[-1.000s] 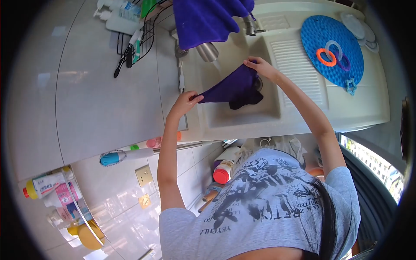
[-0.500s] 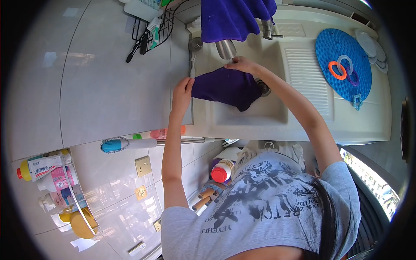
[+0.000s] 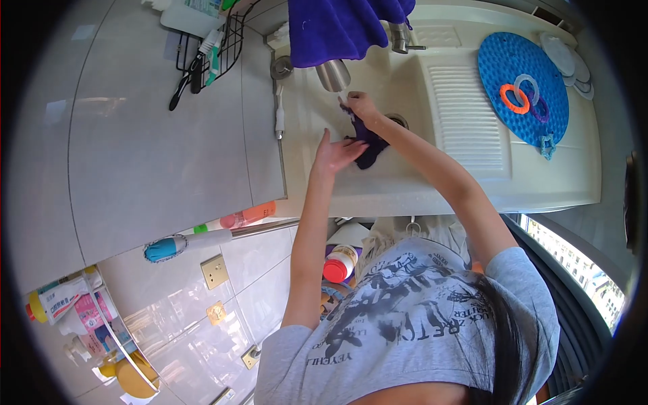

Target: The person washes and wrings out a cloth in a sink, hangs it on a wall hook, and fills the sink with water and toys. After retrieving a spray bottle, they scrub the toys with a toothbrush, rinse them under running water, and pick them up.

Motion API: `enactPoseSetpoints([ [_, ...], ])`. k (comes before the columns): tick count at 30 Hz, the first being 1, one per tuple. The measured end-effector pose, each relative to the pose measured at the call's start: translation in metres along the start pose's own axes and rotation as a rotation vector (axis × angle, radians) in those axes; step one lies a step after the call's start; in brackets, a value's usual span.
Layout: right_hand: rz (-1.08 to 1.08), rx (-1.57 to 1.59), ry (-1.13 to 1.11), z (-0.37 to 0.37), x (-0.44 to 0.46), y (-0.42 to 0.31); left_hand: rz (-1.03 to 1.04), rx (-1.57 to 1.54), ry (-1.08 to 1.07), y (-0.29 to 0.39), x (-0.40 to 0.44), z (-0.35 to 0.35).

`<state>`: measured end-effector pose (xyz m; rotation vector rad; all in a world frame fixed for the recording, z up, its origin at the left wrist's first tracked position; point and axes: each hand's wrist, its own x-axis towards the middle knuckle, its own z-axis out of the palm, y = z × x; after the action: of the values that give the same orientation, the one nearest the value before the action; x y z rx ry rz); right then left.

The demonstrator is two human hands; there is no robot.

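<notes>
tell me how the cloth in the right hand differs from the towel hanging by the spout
The cloth is dark, near-black purple; the towel is brighter violet. The cloth is bunched in the right hand; the towel hangs loose in wavy folds. Both are purple fabric.

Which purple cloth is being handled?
The darker cloth, down in the sink: the right hand grips it, the open left hand is at its edge. The brighter cloth hangs above, in neither hand.
</notes>
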<state>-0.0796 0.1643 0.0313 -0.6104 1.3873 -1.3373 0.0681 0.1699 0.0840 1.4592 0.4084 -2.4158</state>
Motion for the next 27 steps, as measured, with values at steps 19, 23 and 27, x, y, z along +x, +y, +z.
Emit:
enactPoseSetpoints([
  [19,0.104,-0.096,-0.435,-0.022,-0.193,-0.158,0.476,0.343,-0.690,-0.056,0.082,-0.010],
  [23,0.208,0.271,-0.246,-0.028,-0.137,-0.153,0.396,0.463,-0.684,-0.063,0.049,-0.003],
  [27,0.015,-0.204,-0.156,-0.043,-0.064,-0.077,-0.032,0.386,-0.820,-0.057,0.060,-0.034],
])
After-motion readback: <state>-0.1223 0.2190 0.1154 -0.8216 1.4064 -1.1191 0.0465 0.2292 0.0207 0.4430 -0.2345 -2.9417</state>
